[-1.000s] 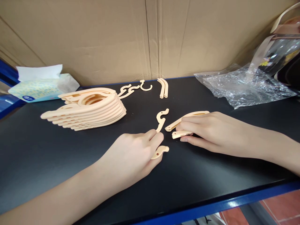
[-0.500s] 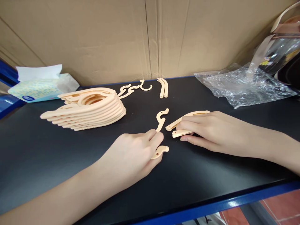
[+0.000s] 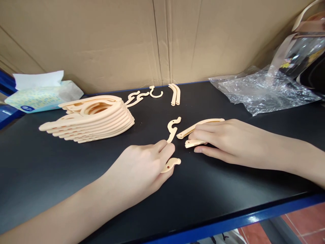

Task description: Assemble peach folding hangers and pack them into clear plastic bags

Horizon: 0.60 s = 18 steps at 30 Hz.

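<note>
My left hand (image 3: 142, 167) rests on the black tabletop with its fingers curled round a small peach plastic piece (image 3: 172, 164) whose end sticks out. A peach hook piece (image 3: 173, 129) lies just beyond its fingertips. My right hand (image 3: 223, 142) lies flat over a curved peach hanger arm (image 3: 200, 124) and pinches a second short arm piece (image 3: 193, 143) between thumb and fingers. The two hands are a few centimetres apart.
A stack of several peach hangers (image 3: 91, 118) lies at the left. Loose hooks (image 3: 146, 95) and a pair of arm pieces (image 3: 175, 93) sit by the cardboard wall (image 3: 152, 40). A tissue pack (image 3: 38, 95) is far left, a crumpled clear plastic bag (image 3: 261, 91) at right. The blue table edge (image 3: 254, 217) runs near.
Both hands stay almost as they were. The view has shifted slightly, so everything sits a little to the left.
</note>
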{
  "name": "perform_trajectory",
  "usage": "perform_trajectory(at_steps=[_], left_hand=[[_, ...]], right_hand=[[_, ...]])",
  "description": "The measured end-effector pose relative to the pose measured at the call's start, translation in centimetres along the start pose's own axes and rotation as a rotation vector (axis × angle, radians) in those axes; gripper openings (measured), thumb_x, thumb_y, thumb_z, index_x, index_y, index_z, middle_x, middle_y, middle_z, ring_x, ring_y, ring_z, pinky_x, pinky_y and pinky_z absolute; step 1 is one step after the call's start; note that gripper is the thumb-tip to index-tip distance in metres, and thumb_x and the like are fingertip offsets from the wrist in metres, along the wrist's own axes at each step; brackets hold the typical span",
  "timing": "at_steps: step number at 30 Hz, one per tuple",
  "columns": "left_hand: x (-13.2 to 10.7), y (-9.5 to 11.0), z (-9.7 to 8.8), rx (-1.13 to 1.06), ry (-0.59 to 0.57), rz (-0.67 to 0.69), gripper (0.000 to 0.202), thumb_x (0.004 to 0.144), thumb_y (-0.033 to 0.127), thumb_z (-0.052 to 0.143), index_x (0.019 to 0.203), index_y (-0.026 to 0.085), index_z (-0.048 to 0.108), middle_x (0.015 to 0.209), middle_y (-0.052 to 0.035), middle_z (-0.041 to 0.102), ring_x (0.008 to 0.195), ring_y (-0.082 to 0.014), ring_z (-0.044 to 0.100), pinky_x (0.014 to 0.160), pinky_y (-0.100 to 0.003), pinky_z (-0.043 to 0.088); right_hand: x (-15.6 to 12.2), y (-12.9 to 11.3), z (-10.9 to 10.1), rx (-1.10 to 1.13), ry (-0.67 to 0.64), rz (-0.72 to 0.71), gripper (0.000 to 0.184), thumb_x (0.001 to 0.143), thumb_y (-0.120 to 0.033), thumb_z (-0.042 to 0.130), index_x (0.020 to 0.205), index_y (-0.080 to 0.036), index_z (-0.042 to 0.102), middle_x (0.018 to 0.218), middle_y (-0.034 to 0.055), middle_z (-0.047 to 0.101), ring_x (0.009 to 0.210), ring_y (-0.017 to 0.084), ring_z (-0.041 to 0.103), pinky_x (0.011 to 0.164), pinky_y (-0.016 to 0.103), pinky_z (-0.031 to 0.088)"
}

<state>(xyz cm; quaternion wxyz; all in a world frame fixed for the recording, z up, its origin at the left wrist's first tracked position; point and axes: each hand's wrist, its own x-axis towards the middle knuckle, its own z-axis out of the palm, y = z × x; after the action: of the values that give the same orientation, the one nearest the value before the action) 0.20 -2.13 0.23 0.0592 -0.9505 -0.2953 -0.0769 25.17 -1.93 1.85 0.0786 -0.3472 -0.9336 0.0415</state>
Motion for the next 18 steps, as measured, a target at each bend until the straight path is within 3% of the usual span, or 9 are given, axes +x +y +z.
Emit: perform_trajectory(at_steps=[5,18], left_hand=[[0.07,0.07,-0.02,-0.003,-0.012,-0.003,0.018,0.096,0.022,0.042,0.077,0.021,0.044,0.067,0.0057,0.047,0.047,-0.0112,0.048,0.043,-0.025,0.025],[-0.02,0.16,0.00,0.009,0.007,0.001,0.018,0.095,0.022,0.044,0.077,0.021,0.044,0.067,0.0061,0.045,0.046,-0.0115,0.047,0.042,-0.026,0.025]], right_hand=[[0.03,0.14,-0.04,-0.006,-0.029,-0.029,0.022,0.101,-0.026,0.042,0.113,-0.022,0.060,0.126,0.0046,0.064,0.118,0.020,0.059,0.099,0.037,0.047],[0.01,0.20,0.04,-0.013,-0.020,-0.041,0.023,0.101,-0.027,0.040,0.113,-0.021,0.059,0.121,0.0058,0.066,0.117,0.021,0.060,0.096,0.038,0.049]])
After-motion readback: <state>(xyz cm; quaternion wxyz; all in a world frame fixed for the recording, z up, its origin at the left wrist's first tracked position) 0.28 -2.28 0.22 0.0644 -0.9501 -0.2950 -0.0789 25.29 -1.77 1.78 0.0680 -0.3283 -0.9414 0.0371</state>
